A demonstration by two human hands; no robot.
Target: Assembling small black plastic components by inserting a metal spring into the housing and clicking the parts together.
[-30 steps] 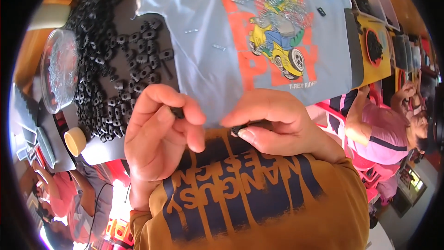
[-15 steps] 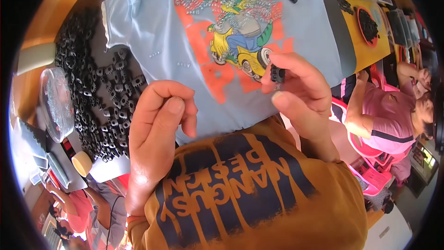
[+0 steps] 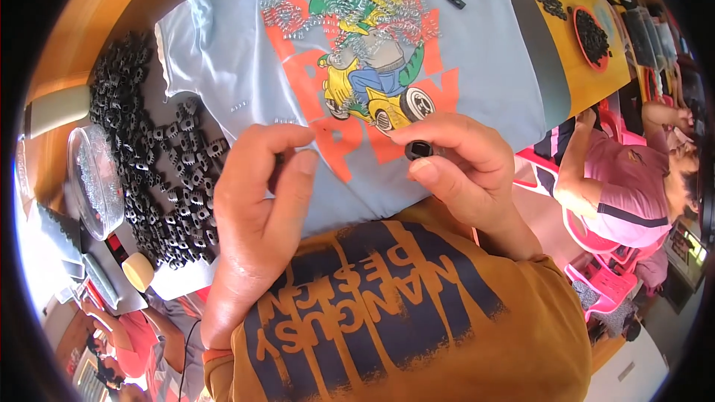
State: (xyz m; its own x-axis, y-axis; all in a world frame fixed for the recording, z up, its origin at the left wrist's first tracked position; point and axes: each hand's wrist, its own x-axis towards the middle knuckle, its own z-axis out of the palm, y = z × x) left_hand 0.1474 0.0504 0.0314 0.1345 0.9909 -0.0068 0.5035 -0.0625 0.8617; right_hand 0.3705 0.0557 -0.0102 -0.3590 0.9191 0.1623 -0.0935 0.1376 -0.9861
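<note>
Between the thumb and fingertips of my right hand (image 3: 469, 167) a small black plastic part (image 3: 419, 150) is pinched, one dark face showing. My left hand (image 3: 261, 193) is curled, thumb close to the bent fingers; a bit of something dark shows between them, too hidden to name. Both hands hover above a light blue shirt (image 3: 484, 67) with a printed cartoon figure on a scooter. Many small shiny clear bits, perhaps springs, lie scattered (image 3: 339, 11) over the print. One black rectangular piece (image 3: 455, 1) lies apart on the cloth.
Left of the shirt spreads a big heap of black toothed parts (image 3: 134, 156), beside a round clear tub (image 3: 93, 186) of shiny bits. To the right, a red bowl (image 3: 593, 68) of black parts stands on a yellow surface. People sit on both sides, with pink chairs (image 3: 607, 286) at right.
My right hand has come slightly down and left, and the black part in it has turned. The left thumb has moved right a little; something dark now shows behind it.
</note>
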